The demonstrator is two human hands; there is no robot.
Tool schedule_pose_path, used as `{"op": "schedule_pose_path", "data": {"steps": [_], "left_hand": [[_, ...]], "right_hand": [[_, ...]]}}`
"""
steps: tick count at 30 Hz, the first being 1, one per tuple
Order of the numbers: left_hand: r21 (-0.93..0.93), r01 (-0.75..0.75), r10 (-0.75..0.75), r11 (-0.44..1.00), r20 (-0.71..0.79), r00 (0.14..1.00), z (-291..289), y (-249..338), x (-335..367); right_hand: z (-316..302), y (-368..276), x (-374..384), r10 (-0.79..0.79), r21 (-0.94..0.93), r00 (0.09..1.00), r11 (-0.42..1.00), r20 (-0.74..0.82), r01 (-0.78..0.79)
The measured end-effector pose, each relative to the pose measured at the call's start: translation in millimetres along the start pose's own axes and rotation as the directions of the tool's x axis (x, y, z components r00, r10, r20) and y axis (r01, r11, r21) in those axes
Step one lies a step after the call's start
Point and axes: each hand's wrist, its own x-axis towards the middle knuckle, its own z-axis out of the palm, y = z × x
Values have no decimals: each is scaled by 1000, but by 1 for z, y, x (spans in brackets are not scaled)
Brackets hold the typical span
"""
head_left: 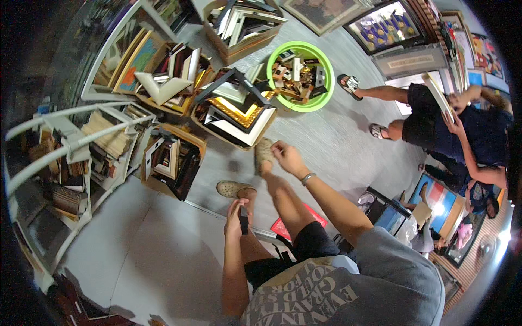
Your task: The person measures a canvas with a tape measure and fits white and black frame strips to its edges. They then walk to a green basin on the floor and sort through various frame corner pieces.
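While a second person [462,130] stands nearby holding a flat frame [439,98], the wearer reaches down with the right hand [286,156], its fingers drawn together at the tan shoe [264,152] on the raised right foot; whether they actually pinch the shoe cannot be told. The left hand [236,216] rests by the left knee, closed around a small dark object [244,220] that stands upright in its grip. The other tan shoe [234,188] is planted on the grey floor [326,141]. Just ahead of the feet sit cardboard boxes of frame corner samples [236,111], and a bright green tub [300,76] filled with more pieces stands beyond them. White shelving [70,146] stacked with mouldings lines the left side.
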Motion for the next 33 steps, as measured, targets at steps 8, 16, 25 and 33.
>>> {"op": "schedule_pose_path", "data": {"steps": [8,16,25,33], "left_hand": [[270,-55,91,961,-125,988,88,19,51],[607,-384,374,696,150,915,268,38,203],[820,-563,244,-101,569,785,329,38,269],[721,-678,269,-141,687,675,371,53,260]], "right_hand": [[-101,142,75,152,181,974,976,-167,-121],[-149,211,255,-51,-165,989,986,-138,28],[-123,233,397,-283,-387,926,906,-250,172],[-150,264,398,-555,-680,753,705,-353,202]]}}
